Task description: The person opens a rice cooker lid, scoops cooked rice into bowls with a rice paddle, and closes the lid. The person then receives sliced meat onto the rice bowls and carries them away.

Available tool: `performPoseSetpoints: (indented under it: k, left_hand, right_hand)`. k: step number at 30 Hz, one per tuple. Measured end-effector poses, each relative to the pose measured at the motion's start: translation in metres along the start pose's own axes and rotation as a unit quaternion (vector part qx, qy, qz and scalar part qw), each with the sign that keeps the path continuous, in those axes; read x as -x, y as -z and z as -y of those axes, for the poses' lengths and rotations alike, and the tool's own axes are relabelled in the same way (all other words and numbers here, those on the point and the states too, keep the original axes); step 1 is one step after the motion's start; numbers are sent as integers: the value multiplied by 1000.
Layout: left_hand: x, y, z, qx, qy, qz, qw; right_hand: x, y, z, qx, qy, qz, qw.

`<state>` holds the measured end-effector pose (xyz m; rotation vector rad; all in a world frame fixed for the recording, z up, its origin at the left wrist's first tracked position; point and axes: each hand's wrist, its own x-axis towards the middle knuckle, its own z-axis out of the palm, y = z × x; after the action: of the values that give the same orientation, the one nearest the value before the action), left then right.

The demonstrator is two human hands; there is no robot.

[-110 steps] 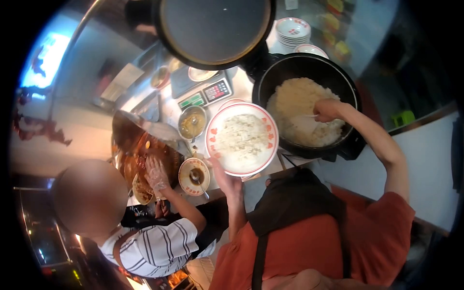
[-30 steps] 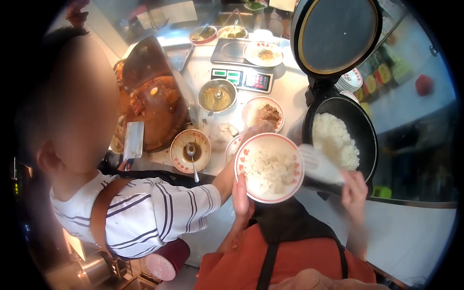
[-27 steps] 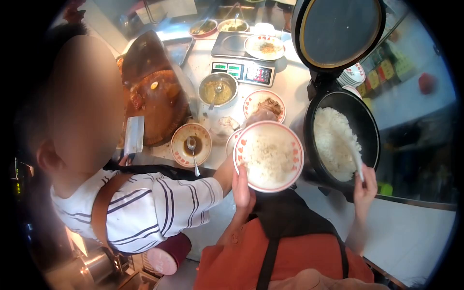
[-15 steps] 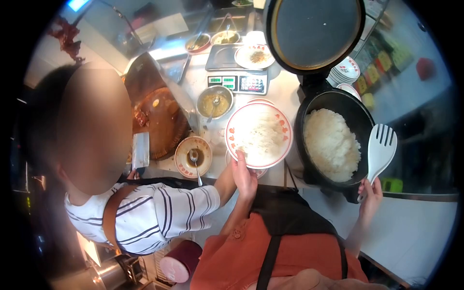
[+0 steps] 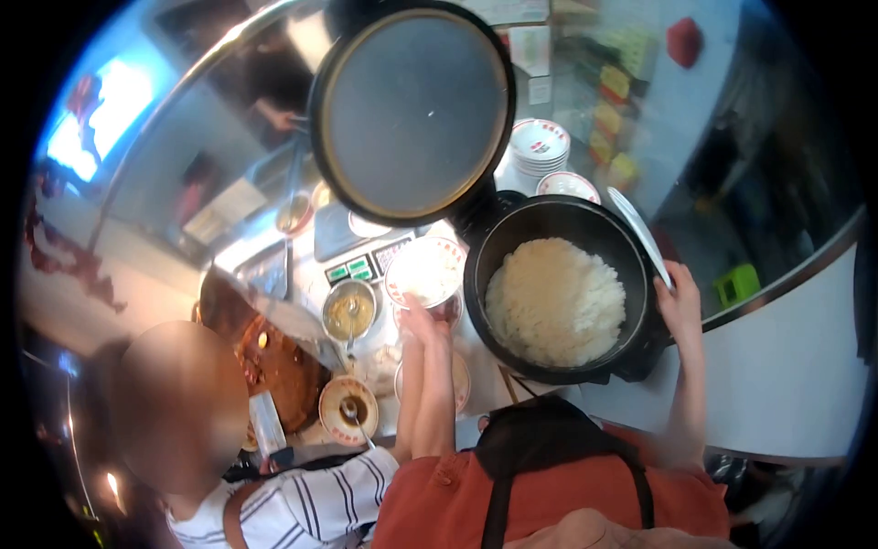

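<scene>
My left hand [image 5: 424, 320] grips the near rim of a white plate with red marks [image 5: 425, 272], with a pale heap of rice on it. In my right hand [image 5: 679, 295] is a white slotted rice paddle [image 5: 640, 233], seen nearly edge-on beside the pot's right rim. Between my hands stands a black rice cooker [image 5: 477, 302] with its lid [image 5: 412, 114] raised. White rice [image 5: 556, 302] is heaped inside it. A co-worker's forearm [image 5: 409, 389] runs alongside my left forearm; where that hand ends is hidden.
Left of the plate are a metal bowl with a spoon [image 5: 349, 311], a bowl of brown sauce [image 5: 347, 410] and a digital scale [image 5: 352, 268]. A co-worker in a striped shirt [image 5: 320, 499] stands close by a cleaver [image 5: 267, 425] and round chopping board [image 5: 297, 380]. Stacked bowls [image 5: 540, 146] stand behind the cooker.
My view has swung right, so the cooker sits nearer the middle. The plate is farther from my body, toward the scale. The paddle has turned from broadside to edge-on and tilts toward the cooker.
</scene>
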<state>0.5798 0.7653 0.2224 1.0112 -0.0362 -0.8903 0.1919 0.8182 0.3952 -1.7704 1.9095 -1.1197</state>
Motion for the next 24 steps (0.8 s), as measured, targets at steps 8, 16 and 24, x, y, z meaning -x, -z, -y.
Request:
performPoseSetpoints:
  k: [8,16,24]
  left_hand:
    - [-93,-33,67,16,30,-45,998]
    - [-93,-70,83,-50,52,-88,994]
    - [-103,-72,86,-158,91,-76,980]
  right_hand:
    - [-117,-33,-7,200,2,48,979]
    - [-243,-119,-58,206,-74,159,963]
    - [-287,-195,-124,189,-76,189,961]
